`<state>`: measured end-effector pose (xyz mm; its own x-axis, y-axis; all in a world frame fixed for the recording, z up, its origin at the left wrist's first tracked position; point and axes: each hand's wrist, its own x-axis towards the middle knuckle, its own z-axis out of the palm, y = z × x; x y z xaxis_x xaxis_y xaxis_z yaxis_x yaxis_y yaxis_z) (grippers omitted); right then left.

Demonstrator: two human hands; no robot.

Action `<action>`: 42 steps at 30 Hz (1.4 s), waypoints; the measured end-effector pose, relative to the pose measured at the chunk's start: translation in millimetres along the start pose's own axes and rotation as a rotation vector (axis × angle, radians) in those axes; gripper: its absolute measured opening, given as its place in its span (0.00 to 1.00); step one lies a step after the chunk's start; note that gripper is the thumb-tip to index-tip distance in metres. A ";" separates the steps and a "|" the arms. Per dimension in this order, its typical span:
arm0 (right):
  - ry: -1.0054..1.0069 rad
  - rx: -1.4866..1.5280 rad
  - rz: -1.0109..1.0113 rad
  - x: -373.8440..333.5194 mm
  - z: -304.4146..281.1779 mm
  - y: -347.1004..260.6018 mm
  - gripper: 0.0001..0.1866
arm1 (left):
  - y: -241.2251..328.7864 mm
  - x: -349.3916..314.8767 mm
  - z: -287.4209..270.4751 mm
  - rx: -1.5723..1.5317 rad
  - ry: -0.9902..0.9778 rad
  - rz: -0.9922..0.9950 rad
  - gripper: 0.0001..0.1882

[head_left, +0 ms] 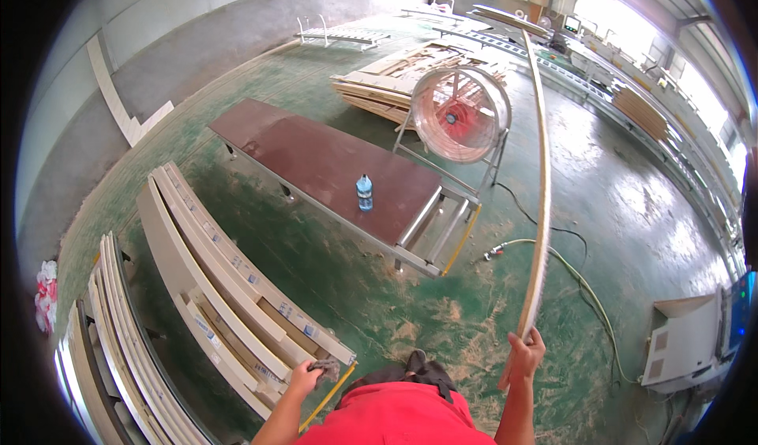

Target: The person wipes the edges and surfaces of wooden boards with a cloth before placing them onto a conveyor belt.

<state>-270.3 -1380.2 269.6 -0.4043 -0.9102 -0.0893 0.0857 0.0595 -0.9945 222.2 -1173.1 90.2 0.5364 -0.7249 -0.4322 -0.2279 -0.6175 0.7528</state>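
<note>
My right hand [524,355] is closed round the near end of a long, thin wooden strip [542,184]. The strip rises away from me and stretches toward the far end of the hall, with a short piece of it showing below my fingers. In my left hand [305,379] is a crumpled grey-brown rag [324,368], gripped near the end of a stack of long pale boards [260,287]. Whether that hand also touches the boards I cannot tell.
A brown-topped roller table [316,161] carries a blue-tinted water bottle [364,193]. Behind it stand a large drum fan [460,115] and a wood pile [379,82]. A hose [588,287] crosses the green floor toward a grey machine [683,342]. More boards [126,342] lie at left.
</note>
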 end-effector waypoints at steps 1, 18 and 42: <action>-0.046 0.000 0.009 24.0 25.1 0.5 0.21 | -7.4 1.6 -6.2 -0.038 0.044 -0.048 0.17; -0.250 0.005 0.071 223.8 513.1 17.0 0.19 | -72.9 248.0 -79.3 -0.126 0.145 -0.408 0.17; -0.156 -0.031 0.029 500.5 1151.9 63.0 0.12 | 126.7 718.7 -391.8 -0.487 0.361 -0.422 0.13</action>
<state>581.7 -2304.1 224.4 -0.2554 -0.9605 -0.1108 0.0660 0.0971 -0.9931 897.3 -1652.7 69.4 0.7519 -0.2582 -0.6066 0.3986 -0.5549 0.7302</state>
